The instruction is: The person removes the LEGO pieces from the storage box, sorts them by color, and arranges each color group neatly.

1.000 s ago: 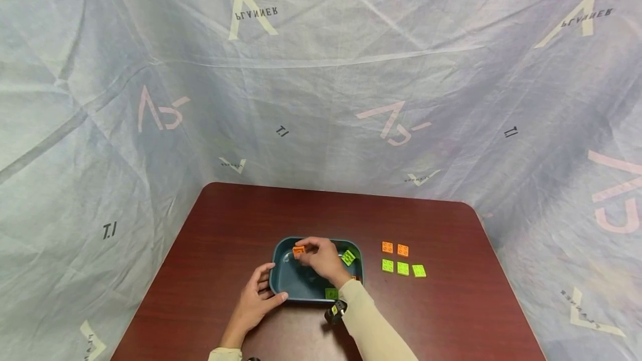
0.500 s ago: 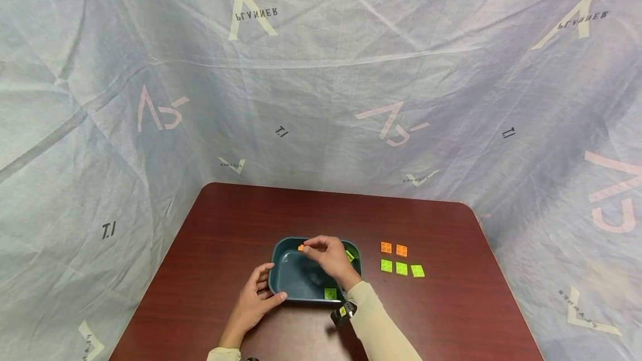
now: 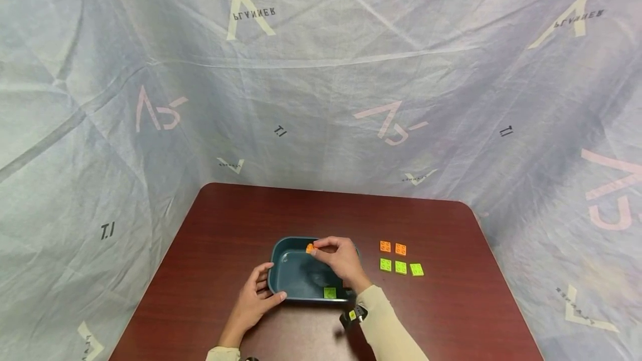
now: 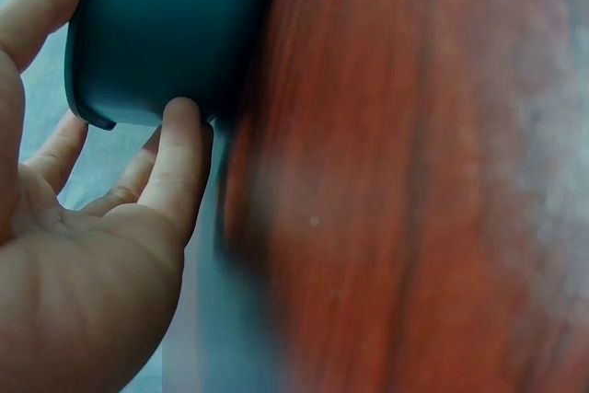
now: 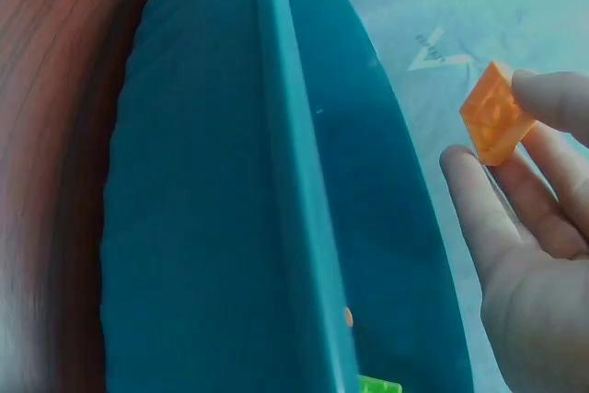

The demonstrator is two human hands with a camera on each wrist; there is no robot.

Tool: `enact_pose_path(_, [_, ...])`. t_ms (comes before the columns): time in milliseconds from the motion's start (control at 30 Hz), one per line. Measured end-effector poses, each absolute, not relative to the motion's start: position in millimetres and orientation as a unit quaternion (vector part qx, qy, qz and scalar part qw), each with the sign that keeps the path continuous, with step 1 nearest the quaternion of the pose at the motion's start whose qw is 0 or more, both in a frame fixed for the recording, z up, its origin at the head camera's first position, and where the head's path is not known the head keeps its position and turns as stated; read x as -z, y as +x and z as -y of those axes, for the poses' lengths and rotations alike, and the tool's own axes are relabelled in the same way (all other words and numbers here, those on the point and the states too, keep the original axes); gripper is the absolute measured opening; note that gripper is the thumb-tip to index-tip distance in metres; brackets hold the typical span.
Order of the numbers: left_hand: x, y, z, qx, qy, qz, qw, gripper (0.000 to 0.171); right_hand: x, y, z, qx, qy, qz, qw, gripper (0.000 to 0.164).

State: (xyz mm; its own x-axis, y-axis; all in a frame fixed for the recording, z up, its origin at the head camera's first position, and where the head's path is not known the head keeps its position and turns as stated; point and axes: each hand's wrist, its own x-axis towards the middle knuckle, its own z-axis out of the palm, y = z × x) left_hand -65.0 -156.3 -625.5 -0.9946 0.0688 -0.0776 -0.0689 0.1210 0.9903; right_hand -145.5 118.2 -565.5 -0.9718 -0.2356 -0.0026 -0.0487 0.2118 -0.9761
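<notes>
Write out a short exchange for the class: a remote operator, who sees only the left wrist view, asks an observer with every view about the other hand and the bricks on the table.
Operator: My left wrist view shows the left grip touching the tray. What is the right grip doing?
Observer: It is pinching an orange brick.
Operator: I see only a bare stretch of the table. Where are the loose bricks?
Observer: To the right of the tray in the head view: two orange bricks in the farther row and three green bricks in the nearer one.
</notes>
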Motion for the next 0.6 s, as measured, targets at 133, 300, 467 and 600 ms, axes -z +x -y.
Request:
enact_pose_path(133, [626.1,-65.8,156.8,-0.666,-0.001,-0.744,0.053,0.084,563.6,-143.3,-126.2,0.618,-0.081,-0.779,0.067,0.022])
enact_pose_path(300, [626.8,-65.7,156.5,-0.666,0.0,-0.744,0.053,0.084,563.2,-139.6,-136.6,0.622,-0.07,-0.778,0.061,0.019])
enact_pose_path(467, [625.5,-64.2,156.2,-0.665,-0.003,-0.745,0.057,0.086,566.9,-136.1,-145.9,0.62,-0.048,-0.781,0.061,0.02])
enact_pose_path(600, [623.1,-63.9,156.4,-0.668,-0.005,-0.742,0.058,0.086,569.4,-134.0,-153.0,0.62,-0.043,-0.781,0.058,0.027])
